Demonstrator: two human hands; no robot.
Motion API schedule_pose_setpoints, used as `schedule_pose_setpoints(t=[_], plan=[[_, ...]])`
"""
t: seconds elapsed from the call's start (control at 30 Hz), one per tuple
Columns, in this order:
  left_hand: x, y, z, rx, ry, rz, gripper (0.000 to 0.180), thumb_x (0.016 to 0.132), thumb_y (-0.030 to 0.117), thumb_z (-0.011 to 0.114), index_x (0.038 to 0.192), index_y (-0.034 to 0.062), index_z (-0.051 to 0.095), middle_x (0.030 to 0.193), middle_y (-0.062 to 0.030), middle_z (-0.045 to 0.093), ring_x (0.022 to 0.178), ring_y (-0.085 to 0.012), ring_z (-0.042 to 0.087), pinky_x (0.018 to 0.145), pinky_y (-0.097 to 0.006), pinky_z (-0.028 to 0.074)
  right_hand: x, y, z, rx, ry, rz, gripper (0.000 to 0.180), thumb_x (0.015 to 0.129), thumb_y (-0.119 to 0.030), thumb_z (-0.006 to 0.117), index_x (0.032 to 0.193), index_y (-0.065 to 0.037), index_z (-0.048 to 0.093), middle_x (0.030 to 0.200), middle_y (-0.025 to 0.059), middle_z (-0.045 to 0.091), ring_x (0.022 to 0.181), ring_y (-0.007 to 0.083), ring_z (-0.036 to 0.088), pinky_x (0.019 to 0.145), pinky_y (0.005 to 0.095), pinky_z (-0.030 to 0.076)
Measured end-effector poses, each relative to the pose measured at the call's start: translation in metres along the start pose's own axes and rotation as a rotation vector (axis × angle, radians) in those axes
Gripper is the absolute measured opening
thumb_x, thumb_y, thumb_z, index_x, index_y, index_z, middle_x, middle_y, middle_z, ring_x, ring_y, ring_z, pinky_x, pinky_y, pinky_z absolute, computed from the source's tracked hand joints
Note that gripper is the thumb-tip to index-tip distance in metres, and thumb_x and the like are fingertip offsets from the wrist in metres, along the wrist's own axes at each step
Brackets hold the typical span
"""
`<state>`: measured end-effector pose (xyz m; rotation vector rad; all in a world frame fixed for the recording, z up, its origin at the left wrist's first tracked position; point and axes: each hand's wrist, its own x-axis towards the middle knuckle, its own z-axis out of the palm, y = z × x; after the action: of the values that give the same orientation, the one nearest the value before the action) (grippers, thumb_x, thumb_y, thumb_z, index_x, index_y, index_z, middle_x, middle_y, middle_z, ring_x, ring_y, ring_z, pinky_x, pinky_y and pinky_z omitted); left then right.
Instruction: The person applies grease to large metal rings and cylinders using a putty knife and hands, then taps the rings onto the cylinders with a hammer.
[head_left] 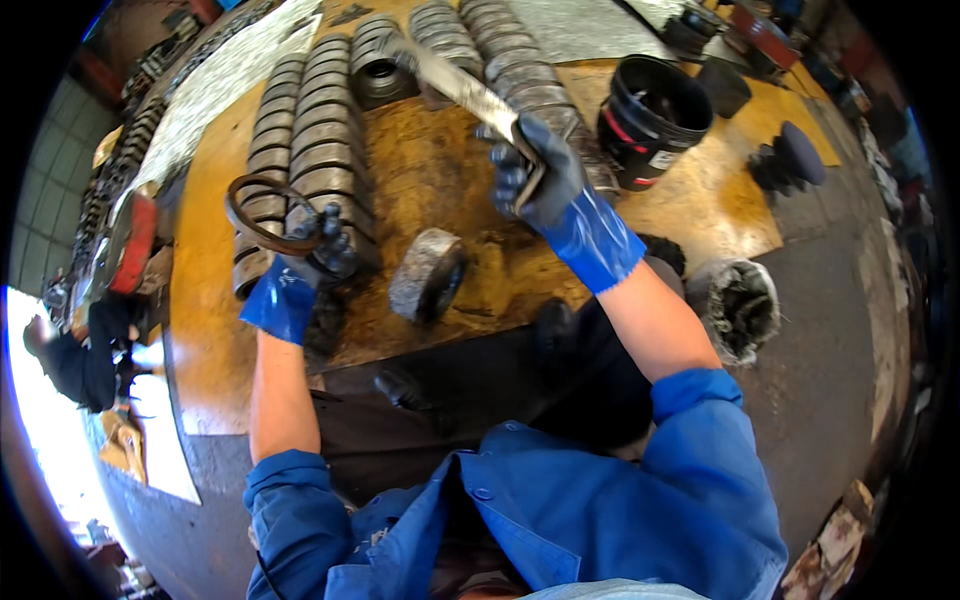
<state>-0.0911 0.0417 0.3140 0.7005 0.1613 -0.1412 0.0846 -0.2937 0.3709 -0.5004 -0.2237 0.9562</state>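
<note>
Both hands wear black-palmed gloves with blue cuffs. My left hand (pixel 325 245) is closed on a thin brown metal ring (pixel 262 240), raised tilted over the near end of the stacked rows. In my right hand (pixel 545 170), further right and higher, is a long flat brush (pixel 465 92) with a pale, worn body. Its frayed grey end points to the far left, and motion blurs it somewhat. Between the hands, a thick, short metal cylinder (pixel 412 278) with a dark bore rests on the stained yellow board (pixel 420 170).
Rows of grey metal rings (pixel 328 130) lie end to end beyond my left hand, with more rows (pixel 520 65) further back. A black bucket (pixel 655 120) stands at right. Nearer sits a whitish sack-like container (pixel 735 310). Another person (pixel 85 350) is at far left.
</note>
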Motion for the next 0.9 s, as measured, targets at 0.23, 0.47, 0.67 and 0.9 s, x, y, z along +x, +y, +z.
schedule_pose_setpoints(t=[0.23, 0.47, 0.67, 0.9], plan=[[0.031, -0.013, 0.005, -0.096, 0.260, 0.096, 0.032, 0.092, 0.025, 0.055, 0.121, 0.0117, 0.060, 0.107, 0.0006, 0.068, 0.092, -0.0184, 0.062, 0.082, -0.036, 0.049, -0.075, -0.144, -0.069, 0.030, 0.044, -0.361, 0.032, 0.093, -0.033, 0.053, 0.107, -0.005, 0.058, 0.088, 0.0150, 0.066, 0.063, 0.0251, 0.061, 0.057, 0.0358, 0.051], [0.016, 0.004, -0.034, -0.025, 0.355, 0.146, 0.032, 0.093, 0.026, 0.053, 0.121, 0.0121, 0.060, 0.110, 0.0010, 0.067, 0.096, -0.0171, 0.061, 0.082, -0.036, 0.050, -0.284, -0.172, -0.198, -0.180, 0.539, -0.422, 0.047, 0.093, -0.039, 0.051, 0.119, 0.001, 0.052, 0.101, 0.0165, 0.065, 0.068, 0.0225, 0.058, 0.066, 0.0398, 0.048], [0.026, 0.019, -0.055, 0.011, 0.354, 0.134, 0.033, 0.093, 0.027, 0.052, 0.121, 0.0124, 0.060, 0.112, 0.0012, 0.067, 0.100, -0.0160, 0.061, 0.083, -0.036, 0.050, -0.433, -0.083, -0.248, -0.529, 1.362, -0.470, 0.049, 0.096, -0.043, 0.045, 0.112, 0.001, 0.056, 0.097, 0.0189, 0.068, 0.062, 0.0235, 0.061, 0.055, 0.0402, 0.052], [0.065, 0.004, -0.066, -0.015, 0.443, 0.098, 0.036, 0.096, 0.026, 0.045, 0.127, 0.0126, 0.057, 0.127, -0.0001, 0.060, 0.110, -0.0143, 0.057, 0.086, -0.037, 0.049, -0.530, 0.001, -0.372, -1.434, 1.615, -0.235, 0.041, 0.096, -0.036, 0.047, 0.125, -0.008, 0.054, 0.090, 0.0124, 0.068, 0.072, 0.0187, 0.065, 0.057, 0.0353, 0.050]])
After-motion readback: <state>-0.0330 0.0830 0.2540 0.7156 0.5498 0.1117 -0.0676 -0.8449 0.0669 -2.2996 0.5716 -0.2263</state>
